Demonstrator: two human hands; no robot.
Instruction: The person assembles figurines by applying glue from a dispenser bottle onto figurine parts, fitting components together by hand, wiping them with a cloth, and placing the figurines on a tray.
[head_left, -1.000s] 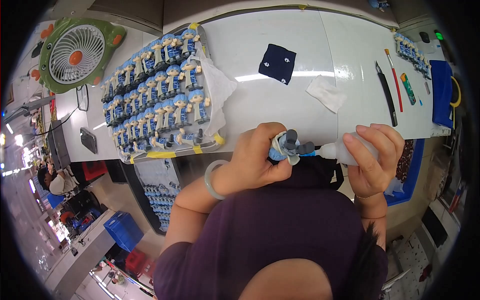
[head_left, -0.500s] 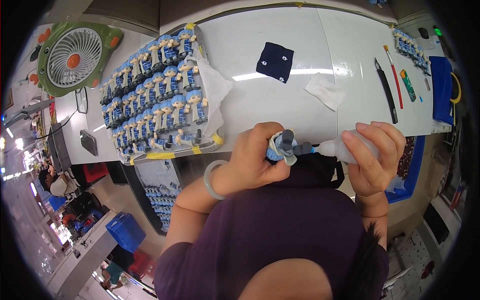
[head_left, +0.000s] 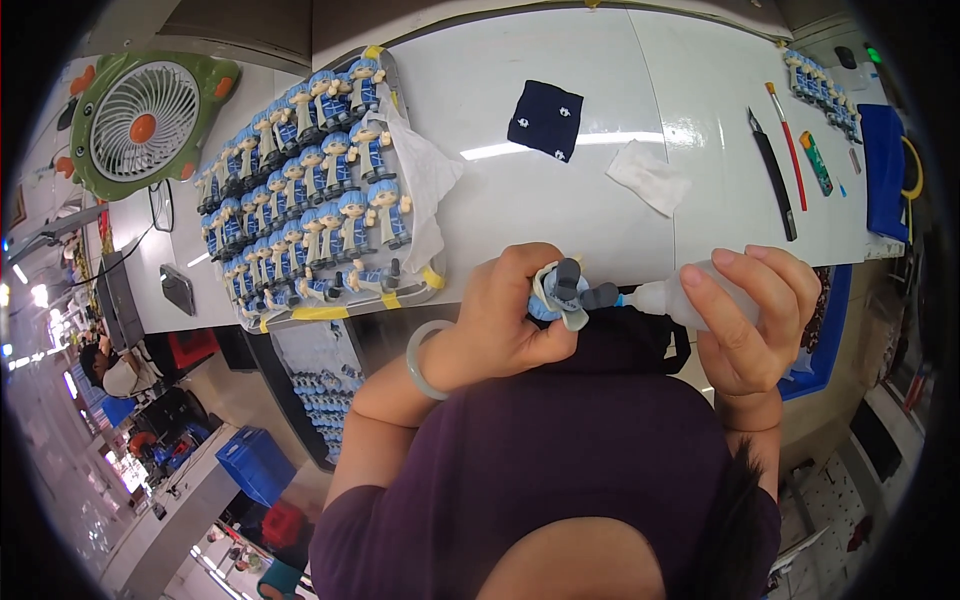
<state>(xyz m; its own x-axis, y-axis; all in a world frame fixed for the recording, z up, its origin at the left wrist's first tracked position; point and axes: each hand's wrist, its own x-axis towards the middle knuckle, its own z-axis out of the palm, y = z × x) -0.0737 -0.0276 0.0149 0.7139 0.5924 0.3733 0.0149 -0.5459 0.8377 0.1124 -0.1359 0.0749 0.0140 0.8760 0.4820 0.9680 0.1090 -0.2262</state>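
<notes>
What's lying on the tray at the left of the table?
The tray holds rows of small blue figurines, with a white cloth along its right side. Whatever lies beneath the cloth is hidden.

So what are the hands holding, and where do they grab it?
The left hand grips a small blue figurine around its body, legs poking out. The right hand wraps the body of a squeeze bottle, nozzle at the figurine.

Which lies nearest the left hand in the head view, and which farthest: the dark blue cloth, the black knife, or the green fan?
From the left hand:
1. Dark blue cloth, on the white table straight beyond the hand.
2. Black knife, off to the right on the table.
3. Green fan, at the far left corner.
</notes>
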